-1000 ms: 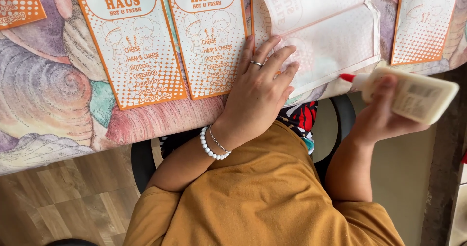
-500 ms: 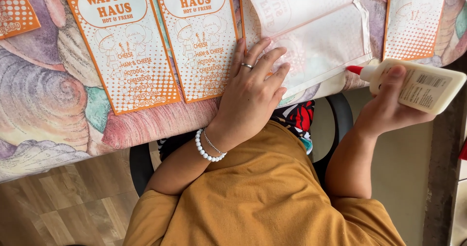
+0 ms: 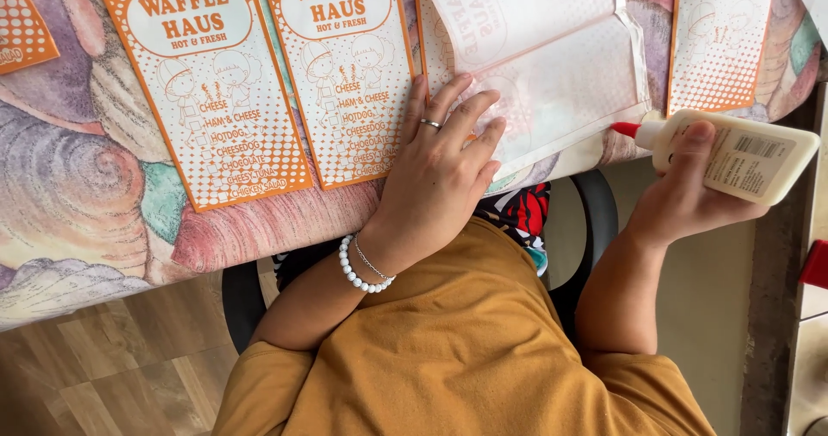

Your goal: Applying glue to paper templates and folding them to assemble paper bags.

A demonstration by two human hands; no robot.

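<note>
From my remote view, looking down over the bench (image 3: 78,194), which wears a cloth w/ big shell swirls in pink, grey and teal; looks like smooth printed fabric.

Packages first: 2 flat rectangular paper bags lie face-up side by side, orange dotted borders, white oval panel at top, line-drawn kid figures and an orange list below. Left bag (image 3: 207,87) sits slightly tilted; middle bag (image 3: 345,65) just beside it, nearly touching. A 3rd, the flipped bag (image 3: 552,48), lies back-side up to the right: pale, translucent, print showing through mirrored, w/ a folded flap along its right and lower edges. A 4th orange bag (image 3: 720,39) lies near the right edge, and an orange corner (image 3: 21,22) of another peeks in at far left.

Left hand (image 3: 435,173): grip spread flat, palm down, fingers fanned over the seam between middle bag and flipped bag, pressing both. Ring on 1 finger, white bead bracelet (image 3: 362,268) at the wrist.

Right hand (image 3: 690,194): grip wrapped round a white glue bottle (image 3: 742,156), plastic, squarish, red nozzle pointing left toward the flipped bag's lower corner, near it, not touching, held off the bench edge.

Mustard shirt (image 3: 466,350) and a black chair (image 3: 595,229) below.
</note>
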